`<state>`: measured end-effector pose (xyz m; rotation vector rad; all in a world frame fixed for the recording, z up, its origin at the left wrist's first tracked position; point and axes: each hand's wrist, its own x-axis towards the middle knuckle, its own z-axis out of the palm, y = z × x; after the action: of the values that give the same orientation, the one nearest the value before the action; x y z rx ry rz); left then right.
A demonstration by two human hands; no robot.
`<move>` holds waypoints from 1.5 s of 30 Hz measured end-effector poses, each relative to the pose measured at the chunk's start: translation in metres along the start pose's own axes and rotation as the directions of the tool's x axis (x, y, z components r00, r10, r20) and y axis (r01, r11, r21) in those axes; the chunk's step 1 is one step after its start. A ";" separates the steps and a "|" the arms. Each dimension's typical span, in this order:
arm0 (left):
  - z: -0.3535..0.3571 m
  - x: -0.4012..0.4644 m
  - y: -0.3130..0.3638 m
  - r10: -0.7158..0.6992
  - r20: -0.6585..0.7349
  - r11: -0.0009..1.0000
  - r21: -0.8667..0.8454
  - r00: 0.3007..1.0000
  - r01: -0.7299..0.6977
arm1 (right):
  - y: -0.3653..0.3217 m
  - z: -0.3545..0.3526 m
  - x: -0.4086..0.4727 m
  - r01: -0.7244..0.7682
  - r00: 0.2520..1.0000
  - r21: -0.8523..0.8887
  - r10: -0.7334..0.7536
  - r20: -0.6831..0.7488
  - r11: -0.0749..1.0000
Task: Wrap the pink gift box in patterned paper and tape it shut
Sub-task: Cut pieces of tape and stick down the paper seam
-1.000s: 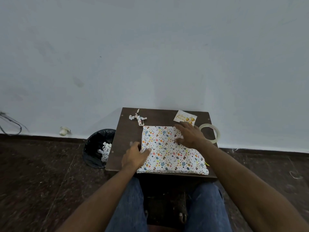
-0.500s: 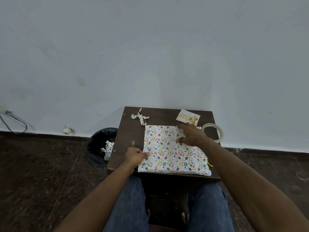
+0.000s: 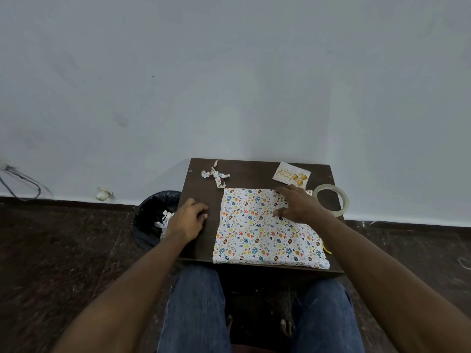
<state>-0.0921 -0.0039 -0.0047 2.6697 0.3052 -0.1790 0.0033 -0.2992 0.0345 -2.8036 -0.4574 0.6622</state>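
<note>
The flat parcel in white patterned paper (image 3: pixel 265 233) lies on the dark wooden surface (image 3: pixel 244 171). The right hand (image 3: pixel 297 206) presses flat on its far corner; the left hand (image 3: pixel 187 220) rests beside it, fingers curled, empty. Beyond sits a clear tape roll (image 3: pixel 331 203).
</note>
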 end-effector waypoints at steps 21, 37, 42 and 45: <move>-0.029 0.102 -0.011 -0.247 0.025 0.906 -0.350 0.969 0.240 | -0.001 0.001 0.000 -0.021 0.999 -0.015 0.020 -0.029 1.000; 0.003 0.047 0.029 -0.488 -0.178 0.766 -0.556 0.855 0.322 | -0.004 -0.006 0.005 -0.025 1.000 -0.083 0.025 0.002 0.996; 0.008 -0.018 0.042 -0.337 0.015 0.895 -0.304 0.941 0.325 | -0.003 -0.010 0.004 -0.017 0.998 -0.127 0.024 0.052 0.992; 0.010 -0.032 0.038 -0.255 0.182 0.917 -0.265 0.950 0.297 | -0.003 -0.010 0.000 -0.016 0.999 -0.140 0.021 0.039 0.990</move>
<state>-0.1150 -0.0475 0.0078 2.2999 0.6143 -0.3826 0.0069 -0.2976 0.0444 -2.9334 -0.5043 0.7182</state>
